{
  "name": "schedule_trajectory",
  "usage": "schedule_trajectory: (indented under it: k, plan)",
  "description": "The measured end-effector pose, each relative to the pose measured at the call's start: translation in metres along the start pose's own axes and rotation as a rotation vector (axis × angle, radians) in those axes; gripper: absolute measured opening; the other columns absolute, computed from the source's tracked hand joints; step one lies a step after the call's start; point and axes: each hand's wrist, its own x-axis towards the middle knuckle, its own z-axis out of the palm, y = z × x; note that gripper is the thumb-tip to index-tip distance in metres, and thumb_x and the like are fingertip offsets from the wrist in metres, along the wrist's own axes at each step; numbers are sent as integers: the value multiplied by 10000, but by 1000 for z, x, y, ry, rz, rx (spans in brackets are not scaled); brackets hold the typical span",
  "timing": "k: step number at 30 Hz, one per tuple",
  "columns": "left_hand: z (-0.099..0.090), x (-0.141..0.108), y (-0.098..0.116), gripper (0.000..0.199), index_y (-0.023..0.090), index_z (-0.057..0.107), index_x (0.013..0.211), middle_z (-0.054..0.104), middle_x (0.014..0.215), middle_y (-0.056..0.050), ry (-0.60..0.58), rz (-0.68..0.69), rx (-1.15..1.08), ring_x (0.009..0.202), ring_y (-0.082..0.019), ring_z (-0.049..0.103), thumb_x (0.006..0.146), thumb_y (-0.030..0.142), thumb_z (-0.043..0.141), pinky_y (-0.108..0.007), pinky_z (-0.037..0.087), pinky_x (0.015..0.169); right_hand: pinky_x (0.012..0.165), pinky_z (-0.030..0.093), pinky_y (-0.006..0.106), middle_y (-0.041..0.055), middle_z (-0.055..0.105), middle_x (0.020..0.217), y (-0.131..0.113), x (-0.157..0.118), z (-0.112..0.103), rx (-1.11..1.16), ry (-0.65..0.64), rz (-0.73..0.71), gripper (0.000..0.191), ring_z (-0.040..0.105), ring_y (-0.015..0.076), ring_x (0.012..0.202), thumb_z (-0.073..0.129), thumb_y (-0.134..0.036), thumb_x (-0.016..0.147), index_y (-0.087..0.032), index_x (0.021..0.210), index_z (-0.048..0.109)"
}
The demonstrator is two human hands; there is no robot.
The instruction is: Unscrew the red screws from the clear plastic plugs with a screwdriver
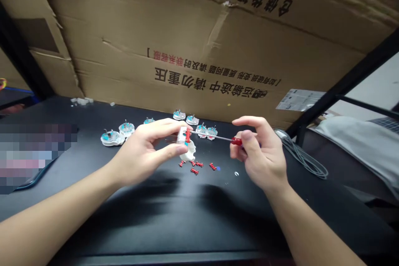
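My left hand pinches a small white plug part with a red piece on its right face. In my right hand is a screwdriver, its red handle between thumb and fingers and its index finger lifted. The thin metal shaft lies nearly level and its tip meets the red piece. Just below the held part is a white shell; I cannot tell whether it is joined to it. Several small red pieces lie on the black table underneath.
Clear-and-blue plug parts with metal prongs stand behind my hands, some at the left, others at the back. A large cardboard box walls off the rear. A coiled grey cable lies at the right, small white bits far left.
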Motion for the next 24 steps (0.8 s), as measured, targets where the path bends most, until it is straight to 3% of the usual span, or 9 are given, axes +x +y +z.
schedule_trajectory:
  k: [2, 6, 9, 13, 17, 21, 24]
  plan:
    - [0, 0, 0, 182, 209, 745, 987, 698, 1062, -51, 3, 1, -8, 939, -196, 638, 914, 355, 664, -257, 500, 821, 459, 400, 253, -66, 510, 586, 0, 0, -1, 7, 3, -17, 163, 483, 109, 471, 586, -329, 964, -302, 1123, 563]
    - [0, 0, 0, 176, 211, 748, 978, 698, 1051, -47, 15, 9, -21, 925, -192, 640, 914, 352, 665, -258, 504, 816, 508, 440, 275, -15, 593, 809, -2, 0, -3, -8, -28, -96, 373, 568, 143, 642, 696, -246, 880, -337, 1186, 503]
    - [-1, 1, -1, 186, 210, 754, 1006, 701, 1064, -51, 31, 9, -2, 934, -198, 642, 906, 347, 676, -262, 505, 821, 516, 447, 291, -8, 582, 770, -2, 0, -4, -13, -45, -94, 242, 572, 150, 635, 601, -277, 948, -323, 1168, 513]
    - [-1, 1, -3, 207, 212, 753, 1038, 702, 1069, -53, 43, 11, 5, 941, -200, 641, 902, 349, 681, -265, 507, 825, 559, 474, 285, 3, 611, 876, 1, 0, -3, -13, -23, -135, 307, 599, 152, 718, 682, -234, 891, -323, 1129, 511]
    - [-2, 1, -4, 201, 210, 755, 1026, 705, 1052, -53, 47, 35, 16, 947, -194, 638, 906, 352, 678, -260, 502, 825, 526, 452, 266, 0, 600, 842, 4, 0, -3, -12, -31, -99, 183, 584, 134, 664, 592, -286, 955, -295, 1126, 527]
    - [-3, 1, -3, 193, 223, 748, 1049, 705, 1060, -38, 51, 42, 8, 944, -180, 645, 907, 336, 681, -252, 503, 834, 600, 499, 278, 12, 610, 916, 3, 1, -4, -41, -34, -141, 264, 618, 157, 778, 682, -245, 888, -294, 1093, 524]
    - [-3, 1, -3, 189, 227, 745, 1048, 703, 1069, -35, 50, 53, 25, 949, -178, 648, 910, 337, 678, -250, 503, 834, 574, 479, 273, 3, 616, 850, 2, 2, -6, -117, -60, -113, 162, 601, 139, 693, 594, -283, 953, -288, 1113, 568]
